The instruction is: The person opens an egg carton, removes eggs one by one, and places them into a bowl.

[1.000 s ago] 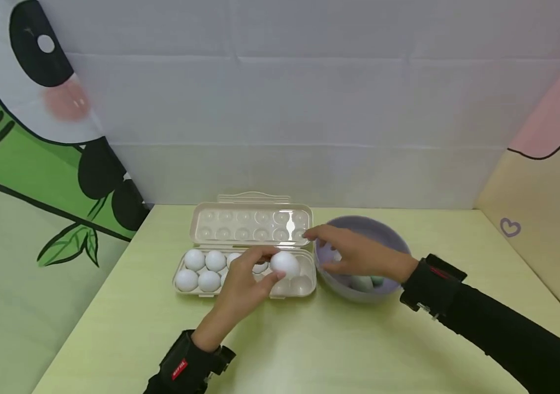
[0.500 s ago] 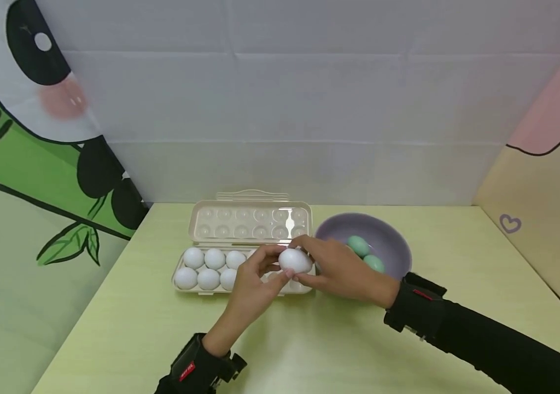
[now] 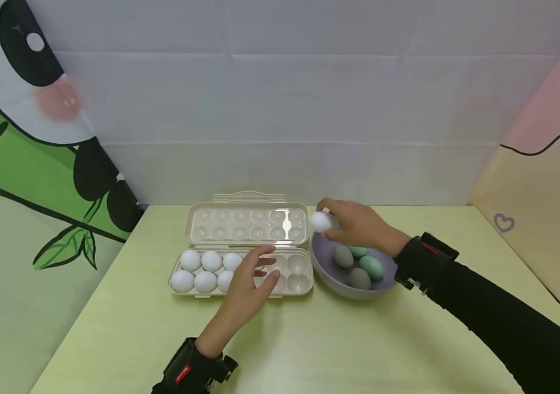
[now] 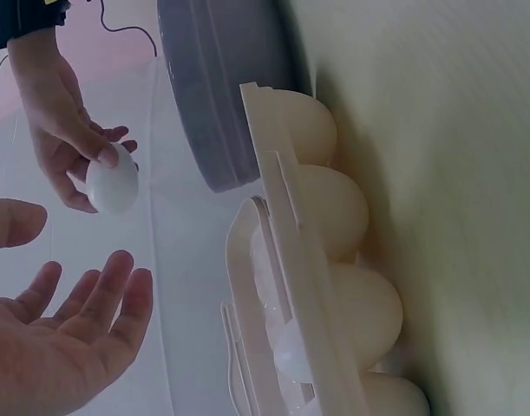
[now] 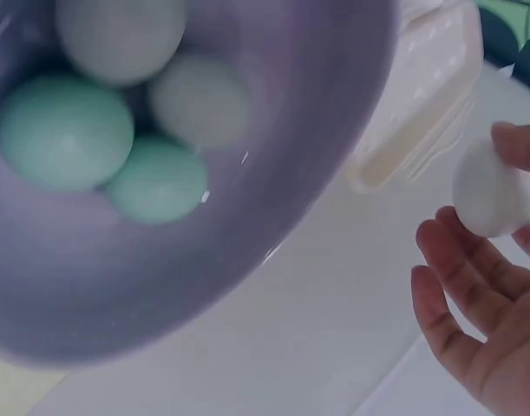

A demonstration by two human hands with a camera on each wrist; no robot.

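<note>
White and smooth, an egg (image 3: 319,222) is clamped in the grip of our right hand (image 3: 360,224), near the purple bowl (image 3: 324,260), where we see green eggs (image 3: 372,267) and grey eggs (image 3: 360,278). Our left hand (image 3: 248,286), fingers apart, hangs near the open egg carton (image 3: 248,223) on the tabletop (image 3: 319,350).

Behind the far edge of our yellowish desk (image 3: 112,350) we see a creased pale sheet (image 3: 280,109); a cartoon print (image 3: 29,167) flanks the left edge, a pink-and-beige panel (image 3: 546,186) the right.
</note>
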